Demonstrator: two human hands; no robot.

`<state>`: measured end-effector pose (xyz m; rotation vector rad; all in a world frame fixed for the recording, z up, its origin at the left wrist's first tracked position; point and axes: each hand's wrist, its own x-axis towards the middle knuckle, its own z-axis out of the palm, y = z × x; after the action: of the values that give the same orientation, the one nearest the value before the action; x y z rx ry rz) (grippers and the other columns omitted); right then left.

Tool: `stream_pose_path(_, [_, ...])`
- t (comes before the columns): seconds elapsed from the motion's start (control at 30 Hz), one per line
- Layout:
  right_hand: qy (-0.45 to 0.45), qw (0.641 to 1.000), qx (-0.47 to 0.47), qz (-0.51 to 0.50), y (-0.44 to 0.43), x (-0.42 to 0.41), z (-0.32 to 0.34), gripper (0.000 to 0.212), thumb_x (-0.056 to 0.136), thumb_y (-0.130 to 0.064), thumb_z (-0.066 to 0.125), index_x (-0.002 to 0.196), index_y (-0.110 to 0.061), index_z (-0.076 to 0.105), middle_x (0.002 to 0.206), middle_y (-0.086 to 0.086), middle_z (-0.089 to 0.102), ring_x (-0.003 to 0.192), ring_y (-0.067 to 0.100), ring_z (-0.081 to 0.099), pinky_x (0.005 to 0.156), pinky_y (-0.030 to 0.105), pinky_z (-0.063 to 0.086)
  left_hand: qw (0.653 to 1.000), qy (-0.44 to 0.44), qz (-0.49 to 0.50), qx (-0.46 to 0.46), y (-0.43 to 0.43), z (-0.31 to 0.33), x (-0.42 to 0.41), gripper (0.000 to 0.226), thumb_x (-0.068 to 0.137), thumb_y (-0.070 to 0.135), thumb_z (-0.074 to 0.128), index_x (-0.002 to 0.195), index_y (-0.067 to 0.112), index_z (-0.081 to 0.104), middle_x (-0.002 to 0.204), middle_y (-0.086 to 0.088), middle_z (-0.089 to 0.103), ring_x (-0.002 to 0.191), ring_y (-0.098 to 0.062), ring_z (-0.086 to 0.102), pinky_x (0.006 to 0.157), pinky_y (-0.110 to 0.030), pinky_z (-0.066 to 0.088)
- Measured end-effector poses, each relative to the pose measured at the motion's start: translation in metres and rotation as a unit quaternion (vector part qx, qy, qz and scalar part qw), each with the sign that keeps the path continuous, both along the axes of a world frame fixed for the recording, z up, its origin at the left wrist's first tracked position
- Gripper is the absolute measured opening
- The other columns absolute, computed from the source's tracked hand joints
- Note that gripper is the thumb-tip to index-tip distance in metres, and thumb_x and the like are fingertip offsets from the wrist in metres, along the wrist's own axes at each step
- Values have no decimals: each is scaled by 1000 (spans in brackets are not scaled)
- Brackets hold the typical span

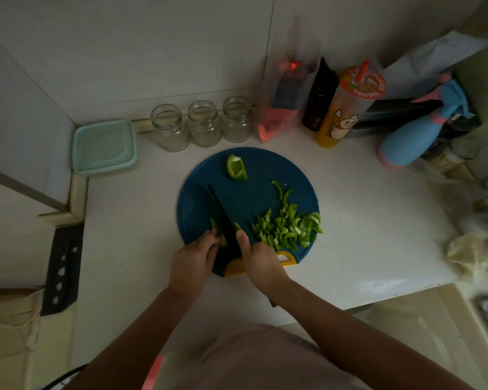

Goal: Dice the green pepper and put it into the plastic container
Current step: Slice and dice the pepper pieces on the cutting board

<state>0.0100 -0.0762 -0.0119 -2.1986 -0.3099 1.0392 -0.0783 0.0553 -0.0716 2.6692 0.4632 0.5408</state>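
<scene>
Your left hand (pixel 193 258) pinches a small piece of green pepper (pixel 219 235) against the round dark blue cutting board (pixel 251 192). Your right hand (pixel 261 263) grips the black-bladed knife (pixel 221 212), and green shows on both sides of the blade. Right of it on the board lies a heap of cut pepper strips (pixel 288 228); at the far edge, one uncut curved chunk (pixel 237 169). On the white surface (pixel 364 220), back left, the pale green lidded plastic container (pixel 104 147) sits closed, well apart.

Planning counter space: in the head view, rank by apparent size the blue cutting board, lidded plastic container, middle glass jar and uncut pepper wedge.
1. blue cutting board
2. plastic container
3. middle glass jar
4. pepper wedge
</scene>
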Motion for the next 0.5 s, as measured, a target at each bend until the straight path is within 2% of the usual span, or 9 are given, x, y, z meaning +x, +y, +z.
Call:
stream_pose_path(0.07, [9,1000,1,-19,-8,2,1,54,95,-59,26,62,-18,39,65,7,49,95,44,60,68,31,39,1000,-6,-3,-4,1,-3,-1,30,85,29,51,88,9,72,94,-3,74,65,-14,69,53,-20,52])
stream_pose_path(0.17, [3,1000,3,0,-17,0,6,54,96,-56,26,61,-18,40,58,1,43,92,43,60,67,30,38,1000,-9,-7,-7,2,-4,0,30,85,30,52,86,9,73,95,-4,73,69,-14,70,55,-21,53])
stream_pose_path(0.33, [-56,995,9,85,-19,-18,8,51,97,-53,26,63,-19,43,61,1,46,83,37,60,66,30,38,1000,-21,0,12,-2,5,1,27,83,28,50,83,12,71,75,0,72,51,-16,64,42,-19,41])
stream_pose_path(0.43, [-92,990,6,111,-19,-23,5,52,97,-53,22,74,-14,49,70,6,52,81,35,60,69,36,43,1000,-27,1,15,-3,8,1,21,81,26,50,84,15,67,65,-1,68,45,-18,59,39,-17,35])
stream_pose_path(0.5, [-113,986,-7,126,-19,-24,6,53,96,-55,19,79,-15,49,72,5,52,80,32,60,68,35,43,999,-33,2,13,-4,10,2,20,79,25,49,83,14,66,61,-2,66,42,-19,57,38,-16,34])
